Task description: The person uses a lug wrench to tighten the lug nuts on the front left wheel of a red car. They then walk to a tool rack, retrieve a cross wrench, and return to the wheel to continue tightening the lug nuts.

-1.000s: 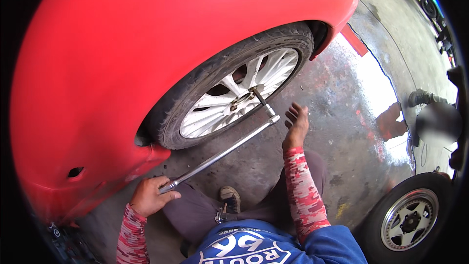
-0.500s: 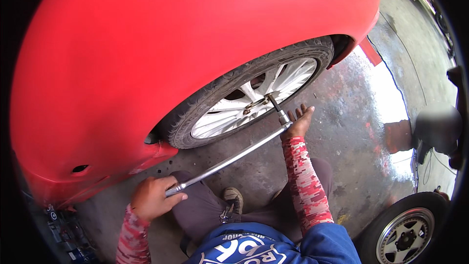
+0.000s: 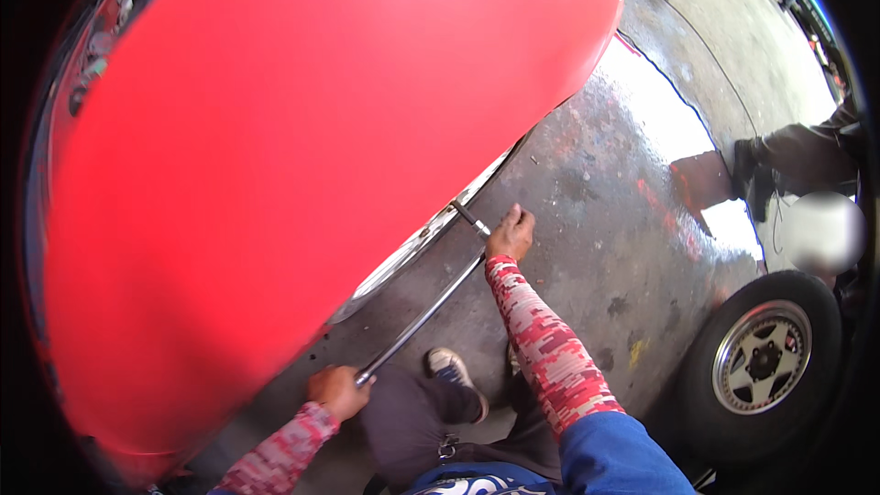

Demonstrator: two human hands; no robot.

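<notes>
A long silver socket wrench (image 3: pixel 417 323) slants from my lap up to the wheel of a red car. My left hand (image 3: pixel 339 391) is closed round its handle end. At the head end, my right hand (image 3: pixel 511 235) cups the wrench beside the socket, fingers curled and pointing up. A dark extension with a socket (image 3: pixel 469 218) runs from the head to the white wheel rim (image 3: pixel 390 266), at its hub area. The red car body (image 3: pixel 348 128) covers most of the wheel, so the socket's seat is hard to see.
A loose tyre on a silver rim (image 3: pixel 763 357) stands at the lower right. Beyond it are a person's dark-clothed leg (image 3: pixel 807 154) and a blurred patch. A cable (image 3: pixel 706 41) crosses the stained concrete floor (image 3: pixel 596 211). My shoe (image 3: pixel 451 368) is below the wrench.
My view has risen and leaned over the car, so the fender hides most of the wheel. Both hands remain on the wrench, whose handle end now sits lower relative to the car.
</notes>
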